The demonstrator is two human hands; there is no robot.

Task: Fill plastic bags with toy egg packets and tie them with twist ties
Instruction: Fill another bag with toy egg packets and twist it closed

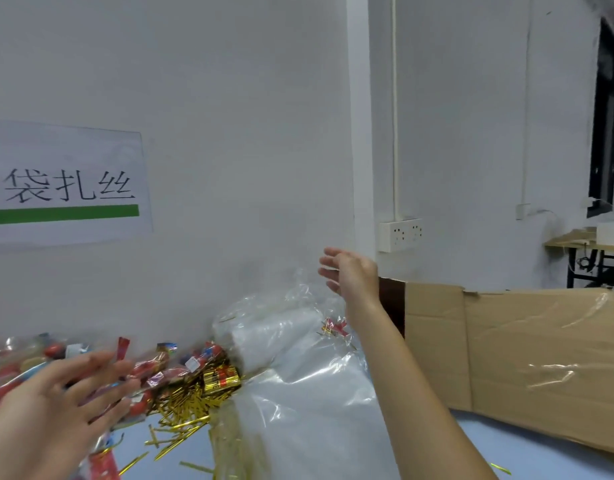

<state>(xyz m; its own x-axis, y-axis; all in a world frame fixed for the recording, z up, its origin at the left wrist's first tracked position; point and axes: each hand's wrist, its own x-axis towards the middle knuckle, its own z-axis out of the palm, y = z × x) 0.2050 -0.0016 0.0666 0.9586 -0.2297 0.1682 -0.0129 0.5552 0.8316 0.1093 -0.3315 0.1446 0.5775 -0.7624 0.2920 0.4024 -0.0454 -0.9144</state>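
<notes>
A heap of toy egg packets [153, 363] in red and mixed colours lies along the wall at the left. Gold twist ties [191, 398] are scattered in front of it. Clear plastic bags [298, 375] are piled in the middle. My left hand [52, 407] hovers over the packets with fingers spread, holding nothing. My right hand [350, 271] is raised above the far end of the bag pile near the wall corner, fingers straight and apart, empty.
A flattened cardboard box [523, 358] lies at the right on the pale blue table [506, 455]. A white wall with a paper sign [63, 185] stands close behind the piles. A wall socket [401, 233] sits beyond the corner.
</notes>
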